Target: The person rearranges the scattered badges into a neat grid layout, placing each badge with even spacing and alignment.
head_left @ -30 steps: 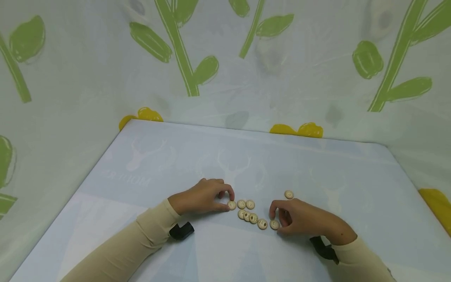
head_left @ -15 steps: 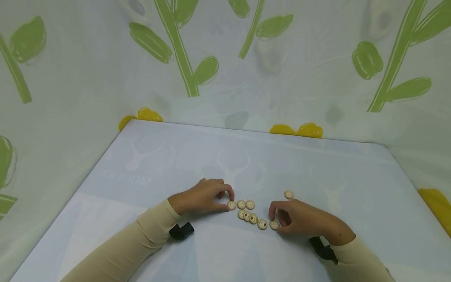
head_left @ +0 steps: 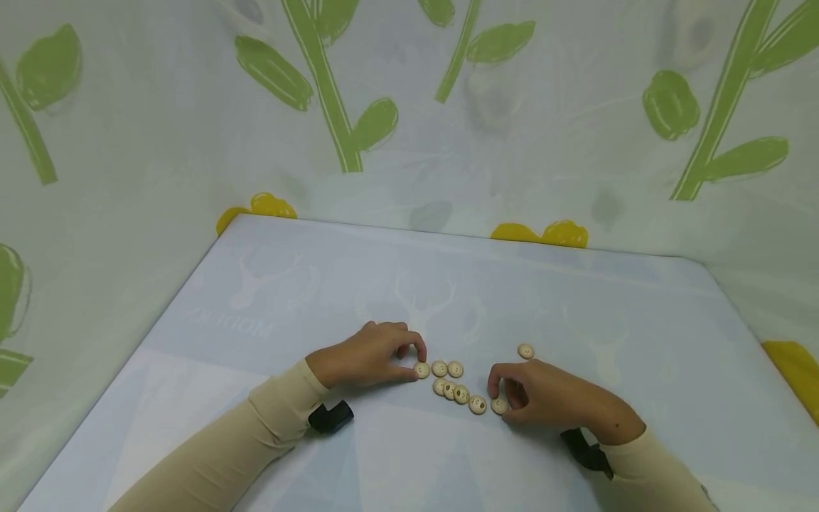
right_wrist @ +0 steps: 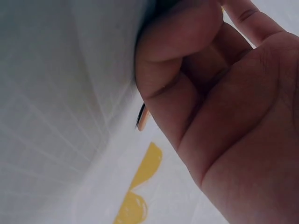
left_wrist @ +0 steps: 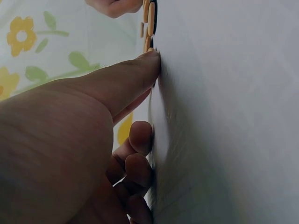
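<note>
Several pale, round wooden buttons lie on the cloth-covered table in the head view. My left hand (head_left: 371, 355) pinches the leftmost button (head_left: 421, 370) between thumb and forefinger, flat on the table. Beside it, two more buttons (head_left: 447, 369) continue the row. Nearer me is a slanting line with overlapping buttons (head_left: 451, 390) and a separate button (head_left: 477, 404). My right hand (head_left: 557, 395) pinches the button at that line's right end (head_left: 500, 406). In the left wrist view, the thumb (left_wrist: 140, 70) reaches the edge-on buttons (left_wrist: 150, 18); in the right wrist view, the curled fingers hide the held button.
A lone button (head_left: 525, 351) lies just beyond my right hand. The table (head_left: 307, 455) has a pale blue cloth with faint antler prints. Behind it hangs a white curtain (head_left: 409, 142) with green leaves and yellow flowers. Black straps (head_left: 330, 417) sit at both wrists.
</note>
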`<state>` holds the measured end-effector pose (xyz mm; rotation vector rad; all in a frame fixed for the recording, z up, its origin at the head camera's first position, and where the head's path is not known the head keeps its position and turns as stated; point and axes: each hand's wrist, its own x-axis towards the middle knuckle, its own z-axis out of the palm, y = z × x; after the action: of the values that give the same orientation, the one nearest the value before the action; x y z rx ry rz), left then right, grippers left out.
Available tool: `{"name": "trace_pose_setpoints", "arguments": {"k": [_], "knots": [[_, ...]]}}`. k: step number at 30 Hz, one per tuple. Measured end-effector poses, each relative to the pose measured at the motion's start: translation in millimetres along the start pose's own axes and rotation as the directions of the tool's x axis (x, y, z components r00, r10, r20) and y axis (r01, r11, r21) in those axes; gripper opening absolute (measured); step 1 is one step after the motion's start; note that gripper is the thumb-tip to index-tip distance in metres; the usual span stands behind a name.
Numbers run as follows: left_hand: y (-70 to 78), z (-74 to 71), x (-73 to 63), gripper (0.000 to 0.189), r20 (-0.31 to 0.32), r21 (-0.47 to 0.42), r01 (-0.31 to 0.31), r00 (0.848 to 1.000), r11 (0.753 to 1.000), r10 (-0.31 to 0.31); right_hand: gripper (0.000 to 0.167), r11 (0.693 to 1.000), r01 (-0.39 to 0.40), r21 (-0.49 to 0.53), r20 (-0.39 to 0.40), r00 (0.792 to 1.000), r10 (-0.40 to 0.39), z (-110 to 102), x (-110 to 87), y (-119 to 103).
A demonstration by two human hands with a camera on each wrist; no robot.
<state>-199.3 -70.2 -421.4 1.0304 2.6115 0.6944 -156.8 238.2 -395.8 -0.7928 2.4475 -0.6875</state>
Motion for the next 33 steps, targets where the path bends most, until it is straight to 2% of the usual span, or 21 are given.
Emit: {"name": "trace_pose_setpoints", "arguments": {"k": [7,18,33], "knots": [[-0.5,0.7,1.8,0.017,0.013,0.010,0.009,1.000,1.000,-0.009,0.020,1.000,0.002,0.009,-0.004,1.000,-0.002,-0.1,-1.1,0.0],[1.1,0.4,1.1,0.017,0.007,0.011,0.016,1.000,1.000,-0.016,0.020,0.999,-0.042,0.003,-0.012,0.999,0.042,1.1,-0.1,-1.7],[-0.4,-0.9,0.3,0.018,-0.002,0.008,-0.009,1.000,1.000,0.009,0.022,0.998,-0.041,-0.043,-0.031,0.999,0.040,0.7,1.9,-1.0]]}}
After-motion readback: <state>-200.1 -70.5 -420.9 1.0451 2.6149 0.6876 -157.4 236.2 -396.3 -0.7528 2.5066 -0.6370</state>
